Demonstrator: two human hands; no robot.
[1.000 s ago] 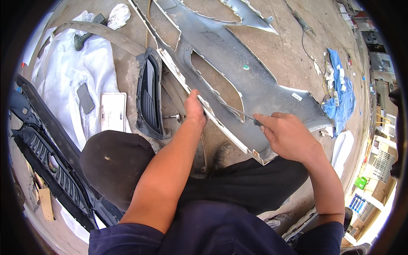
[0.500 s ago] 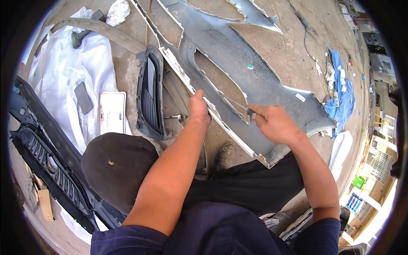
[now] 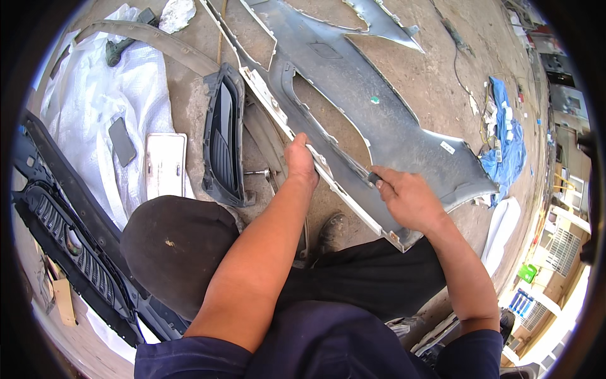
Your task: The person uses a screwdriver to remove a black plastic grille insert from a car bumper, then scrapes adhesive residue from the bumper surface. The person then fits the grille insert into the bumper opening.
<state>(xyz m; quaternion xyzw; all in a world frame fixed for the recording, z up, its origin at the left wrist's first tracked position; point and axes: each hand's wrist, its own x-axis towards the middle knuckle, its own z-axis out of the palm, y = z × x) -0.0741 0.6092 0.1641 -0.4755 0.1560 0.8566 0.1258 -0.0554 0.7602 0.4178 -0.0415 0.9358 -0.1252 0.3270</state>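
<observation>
A large grey bumper cover (image 3: 394, 117), underside up, lies diagonally before me with a white edge (image 3: 347, 200). My left hand (image 3: 302, 162) is closed on that edge near its middle. My right hand (image 3: 404, 197) grips the dark handle of a screwdriver (image 3: 375, 179), whose thin shaft points up-left along the rim of the long opening; whether the tip touches it I cannot tell. A black slatted trim piece (image 3: 223, 136) lies left of the bumper. My legs are bent below the panel, a dusty boot (image 3: 333, 235) showing.
At left, white sheeting (image 3: 88, 114) holds a phone (image 3: 122, 142), a pale plate (image 3: 165, 161) and a dark tool (image 3: 115, 54). A black grille assembly (image 3: 79, 252) lies lower left, a curved strip (image 3: 164, 47) behind. Right are crumpled blue plastic (image 3: 508, 148) and a cable (image 3: 456, 72).
The bumper and my left hand have shifted slightly right. My right hand with the screwdriver moved left, then dropped a little, its shaft now lying more along the opening's rim.
</observation>
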